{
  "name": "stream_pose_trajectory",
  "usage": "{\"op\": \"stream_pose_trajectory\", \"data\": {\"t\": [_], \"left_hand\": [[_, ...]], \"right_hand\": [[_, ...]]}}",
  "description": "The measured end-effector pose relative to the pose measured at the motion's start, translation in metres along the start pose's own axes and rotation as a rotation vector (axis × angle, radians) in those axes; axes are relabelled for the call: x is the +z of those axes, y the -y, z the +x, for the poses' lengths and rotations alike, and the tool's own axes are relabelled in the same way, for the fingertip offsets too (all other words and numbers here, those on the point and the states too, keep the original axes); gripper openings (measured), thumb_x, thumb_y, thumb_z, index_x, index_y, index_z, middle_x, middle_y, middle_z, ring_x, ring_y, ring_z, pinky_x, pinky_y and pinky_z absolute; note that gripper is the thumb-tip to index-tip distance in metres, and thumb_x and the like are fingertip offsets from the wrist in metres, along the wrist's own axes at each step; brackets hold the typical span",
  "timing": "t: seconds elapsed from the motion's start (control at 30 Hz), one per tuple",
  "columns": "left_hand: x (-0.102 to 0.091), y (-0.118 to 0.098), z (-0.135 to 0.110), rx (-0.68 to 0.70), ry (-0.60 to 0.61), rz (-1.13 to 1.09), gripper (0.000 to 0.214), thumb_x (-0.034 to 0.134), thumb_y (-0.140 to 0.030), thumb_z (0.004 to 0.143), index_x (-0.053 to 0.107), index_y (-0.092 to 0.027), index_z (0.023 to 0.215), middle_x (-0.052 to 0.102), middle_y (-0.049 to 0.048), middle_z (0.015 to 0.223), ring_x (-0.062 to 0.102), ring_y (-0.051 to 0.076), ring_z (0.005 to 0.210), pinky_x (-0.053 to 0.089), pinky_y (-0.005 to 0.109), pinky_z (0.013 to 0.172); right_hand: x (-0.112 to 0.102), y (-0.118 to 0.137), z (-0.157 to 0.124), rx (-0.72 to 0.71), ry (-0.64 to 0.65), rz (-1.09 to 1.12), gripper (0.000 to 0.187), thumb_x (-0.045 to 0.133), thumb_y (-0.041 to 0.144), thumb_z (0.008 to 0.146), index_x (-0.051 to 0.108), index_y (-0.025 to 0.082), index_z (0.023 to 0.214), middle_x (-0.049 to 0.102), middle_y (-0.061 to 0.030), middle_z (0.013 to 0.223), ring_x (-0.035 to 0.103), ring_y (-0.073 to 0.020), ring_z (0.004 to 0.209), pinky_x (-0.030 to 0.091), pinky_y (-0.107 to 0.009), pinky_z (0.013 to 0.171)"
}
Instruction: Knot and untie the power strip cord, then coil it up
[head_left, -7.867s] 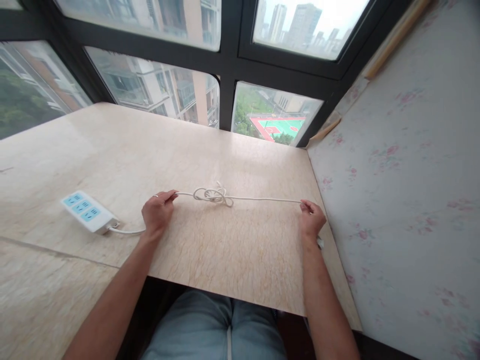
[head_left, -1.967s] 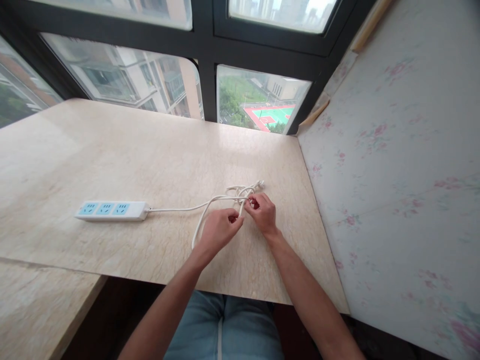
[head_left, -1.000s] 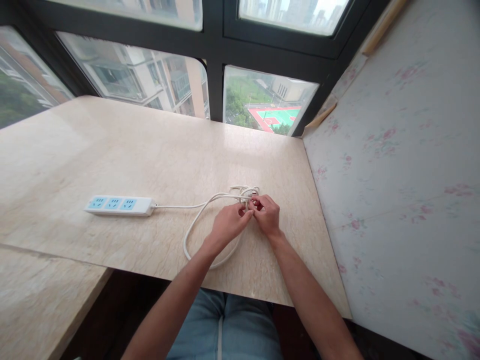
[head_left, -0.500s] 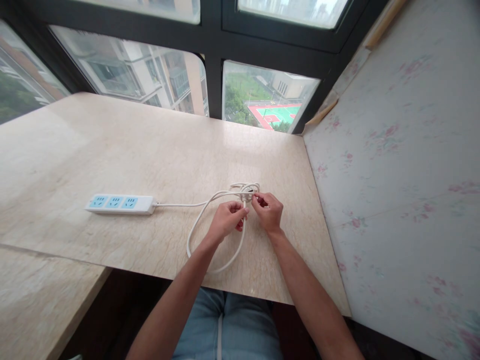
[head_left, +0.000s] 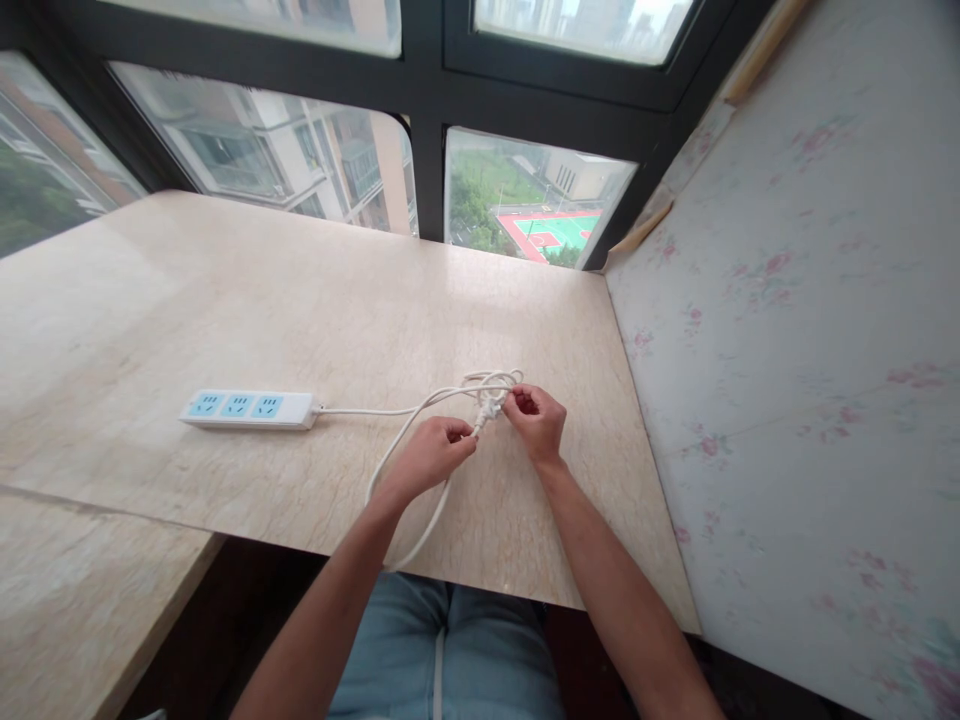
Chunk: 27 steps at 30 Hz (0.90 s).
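Note:
A white power strip (head_left: 251,410) with blue socket faces lies on the counter to the left. From its right end the white cord (head_left: 364,411) runs to a tangle of loops in front of me. My left hand (head_left: 435,455) pinches the cord just below the white plug (head_left: 491,408), which points up and right at the tangle. My right hand (head_left: 537,415) is closed at the right side of the loops, its fingertips pinching the cord there. A long bend of cord hangs under my left forearm, down to the counter's front edge.
The marbled counter (head_left: 300,300) runs back to dark-framed windows (head_left: 427,180). A wall with floral paper (head_left: 780,380) borders it on the right. At lower left is another marbled surface (head_left: 82,590), with a dark gap beside it.
My left hand has moved left and slightly toward me, drawing the plug out of the loops. The power strip has shifted slightly right in view. My right hand stays nearly in place.

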<state>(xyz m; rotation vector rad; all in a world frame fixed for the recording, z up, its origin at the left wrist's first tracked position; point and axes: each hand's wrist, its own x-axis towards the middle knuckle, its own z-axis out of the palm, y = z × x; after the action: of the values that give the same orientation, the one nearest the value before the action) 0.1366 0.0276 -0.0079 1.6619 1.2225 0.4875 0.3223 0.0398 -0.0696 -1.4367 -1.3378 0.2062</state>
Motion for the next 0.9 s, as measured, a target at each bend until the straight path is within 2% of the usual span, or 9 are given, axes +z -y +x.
{"op": "stream_pose_trajectory", "data": {"t": [0.13, 0.27, 0.37, 0.53, 0.6, 0.7, 0.8, 0.9], "left_hand": [[-0.004, 0.007, -0.017, 0.07, 0.053, -0.104, 0.025, 0.054, -0.035, 0.085, 0.072, -0.017, 0.082, 0.055, -0.0018, 0.058, 0.051, 0.011, 0.054, 0.038, 0.021, 0.05], [-0.009, 0.014, -0.045, 0.087, 0.046, -0.302, 0.032, 0.059, -0.044, 0.085, 0.073, -0.016, 0.096, 0.059, 0.0001, 0.063, 0.053, 0.012, 0.056, 0.044, 0.022, 0.053], [-0.018, 0.014, -0.066, 0.128, 0.003, -0.353, 0.032, 0.062, -0.045, 0.084, 0.074, -0.016, 0.091, 0.064, 0.0037, 0.067, 0.06, 0.016, 0.064, 0.05, 0.026, 0.06], [-0.023, 0.009, -0.085, 0.329, -0.013, -0.212, 0.023, 0.062, -0.035, 0.088, 0.074, -0.016, 0.082, 0.066, 0.0056, 0.07, 0.061, 0.016, 0.068, 0.051, 0.028, 0.067], [-0.027, 0.01, -0.085, 0.39, -0.14, -0.256, 0.019, 0.061, -0.031, 0.089, 0.074, -0.016, 0.088, 0.065, 0.0048, 0.068, 0.061, 0.015, 0.065, 0.051, 0.027, 0.063], [-0.048, 0.011, -0.079, 0.466, -0.442, -0.41, 0.015, 0.063, -0.023, 0.088, 0.071, -0.017, 0.098, 0.067, 0.0035, 0.073, 0.06, 0.013, 0.055, 0.05, 0.025, 0.051], [-0.092, -0.001, -0.059, 0.666, -0.73, -0.47, 0.007, 0.069, -0.01, 0.078, 0.069, -0.013, 0.085, 0.067, 0.0016, 0.076, 0.058, 0.01, 0.048, 0.05, 0.024, 0.045], [-0.149, -0.03, -0.031, 0.88, -0.94, -0.442, 0.019, 0.063, 0.007, 0.068, 0.059, -0.012, 0.069, 0.062, -0.0036, 0.064, 0.057, 0.008, 0.047, 0.048, 0.021, 0.042]], "right_hand": [[0.001, -0.005, 0.002, 0.088, 0.0, 0.056, 0.013, 0.063, 0.028, 0.078, 0.07, 0.017, 0.081, 0.067, -0.0011, 0.066, 0.058, -0.013, 0.054, 0.051, -0.026, 0.055], [0.001, -0.008, 0.002, 0.117, 0.003, 0.093, 0.014, 0.065, 0.03, 0.078, 0.07, 0.017, 0.081, 0.067, -0.0012, 0.067, 0.059, -0.013, 0.055, 0.051, -0.025, 0.055], [0.002, -0.01, 0.002, 0.128, 0.007, 0.095, 0.016, 0.065, 0.032, 0.078, 0.069, 0.017, 0.081, 0.066, -0.0012, 0.067, 0.058, -0.0127, 0.055, 0.05, -0.024, 0.055], [0.001, -0.009, 0.003, 0.169, 0.034, 0.125, 0.018, 0.065, 0.034, 0.079, 0.068, 0.016, 0.082, 0.064, -0.0008, 0.067, 0.057, -0.0123, 0.057, 0.049, -0.024, 0.056], [0.0, -0.008, 0.003, 0.175, 0.047, 0.142, 0.017, 0.065, 0.033, 0.079, 0.067, 0.016, 0.082, 0.064, -0.0007, 0.068, 0.056, -0.0121, 0.057, 0.049, -0.024, 0.056], [0.0, -0.007, 0.003, 0.16, 0.059, 0.159, 0.015, 0.065, 0.031, 0.078, 0.066, 0.017, 0.081, 0.063, -0.0002, 0.067, 0.055, -0.0117, 0.057, 0.048, -0.024, 0.056], [0.0, -0.007, 0.003, 0.148, 0.072, 0.154, 0.013, 0.065, 0.03, 0.077, 0.065, 0.017, 0.08, 0.062, 0.0003, 0.068, 0.054, -0.0115, 0.057, 0.047, -0.023, 0.055], [0.0, -0.006, 0.003, 0.152, 0.092, 0.14, 0.013, 0.065, 0.031, 0.076, 0.064, 0.018, 0.08, 0.06, 0.001, 0.067, 0.054, -0.0114, 0.056, 0.046, -0.023, 0.054]]}}
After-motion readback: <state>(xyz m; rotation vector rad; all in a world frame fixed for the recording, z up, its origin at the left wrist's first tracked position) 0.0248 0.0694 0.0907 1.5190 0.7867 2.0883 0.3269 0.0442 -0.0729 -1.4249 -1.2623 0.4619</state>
